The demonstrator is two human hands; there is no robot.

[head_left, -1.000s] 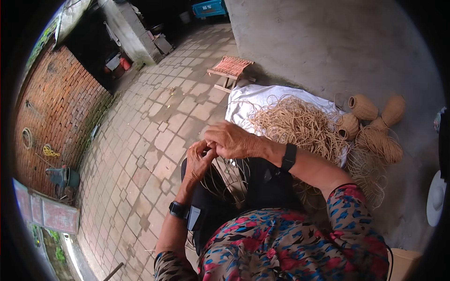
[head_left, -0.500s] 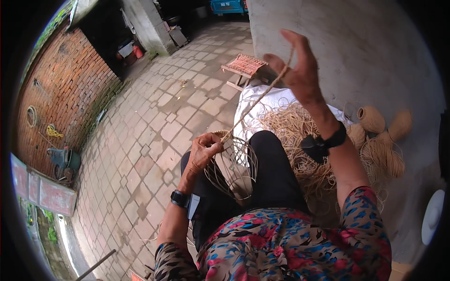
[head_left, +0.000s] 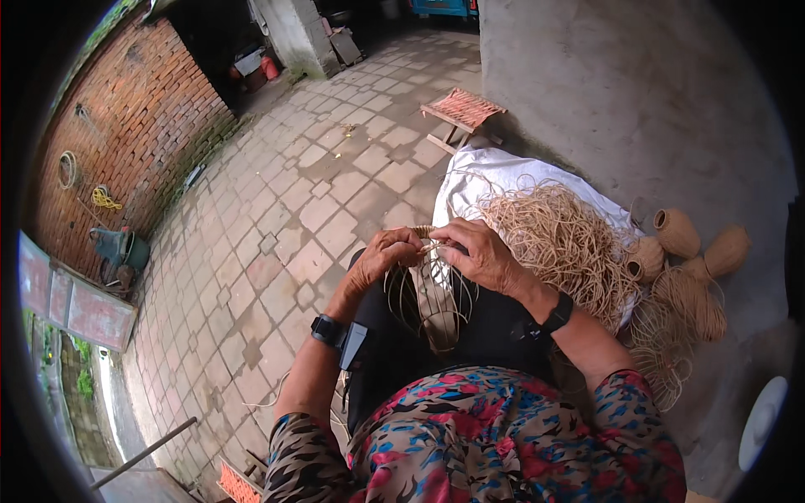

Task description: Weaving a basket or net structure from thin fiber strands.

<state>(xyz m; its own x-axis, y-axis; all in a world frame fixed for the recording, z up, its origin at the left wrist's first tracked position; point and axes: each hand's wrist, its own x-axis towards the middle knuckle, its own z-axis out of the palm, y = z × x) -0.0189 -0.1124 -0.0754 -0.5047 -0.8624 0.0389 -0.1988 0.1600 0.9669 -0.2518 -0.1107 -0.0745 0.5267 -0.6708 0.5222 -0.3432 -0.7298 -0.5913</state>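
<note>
Between my knees stands an unfinished basket (head_left: 466, 317) of thin curved ribs with a bound rim on top. A flat brown strip (head_left: 436, 312) shows inside the ribs. My left hand (head_left: 381, 258) is closed at the rim's left side, its thumb and fingers pinching there. Close beside it, my right hand (head_left: 488, 261) is pinched on a tan cord (head_left: 432, 246) at the rim. The fingertips of both hands nearly meet, and they partly hide the cord and the rim.
A heap of loose tan cord (head_left: 553, 230) lies on a white sheet (head_left: 482, 164) to my right. Beyond it are several small woven baskets (head_left: 676, 234) and coiled cord bundles (head_left: 689, 302). A low stool (head_left: 464, 109) stands ahead near the grey wall (head_left: 637, 92).
My right hand has come down from high on the right, where it held the cord stretched out, to the rim beside my left hand. The view has shifted slightly.
</note>
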